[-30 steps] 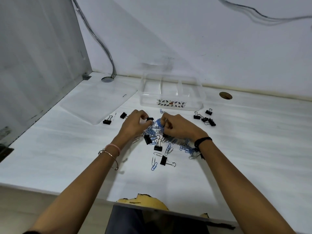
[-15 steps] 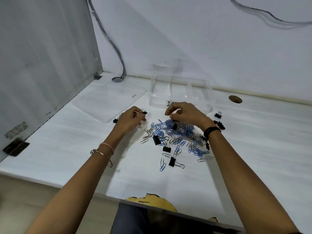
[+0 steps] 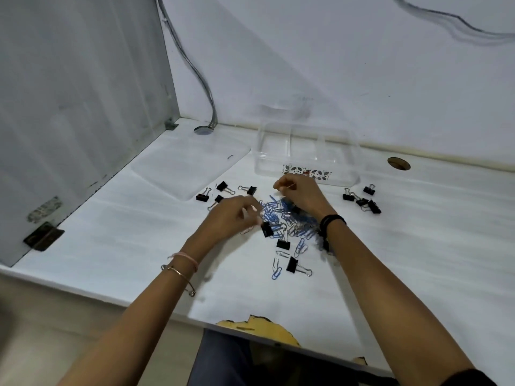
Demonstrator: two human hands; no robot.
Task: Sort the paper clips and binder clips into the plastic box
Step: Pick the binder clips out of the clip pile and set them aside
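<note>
A mixed pile of blue and silver paper clips (image 3: 281, 217) lies mid-table with black binder clips among it. My left hand (image 3: 232, 217) hovers over the pile's left edge, fingers curled down and apart, just beside a black binder clip (image 3: 267, 229); the hand is blurred. My right hand (image 3: 302, 195) is at the pile's far side, thumb and forefinger pinched on a thin paper clip (image 3: 289, 186). The clear plastic box (image 3: 345, 162), divided into compartments, stands just behind that hand. More binder clips lie in a left group (image 3: 222, 186) and a right group (image 3: 361, 201).
The box's clear lid (image 3: 189, 165) lies flat to the left of the box. A cable (image 3: 204, 87) runs down the wall into a desk grommet, and a round hole (image 3: 399, 163) sits at the right. Two binder clips (image 3: 292, 265) and loose paper clips lie nearer me.
My left hand carried a binder clip out to the left group, let it go, and came back to the pile. My right hand lifted from the pile toward the box.
</note>
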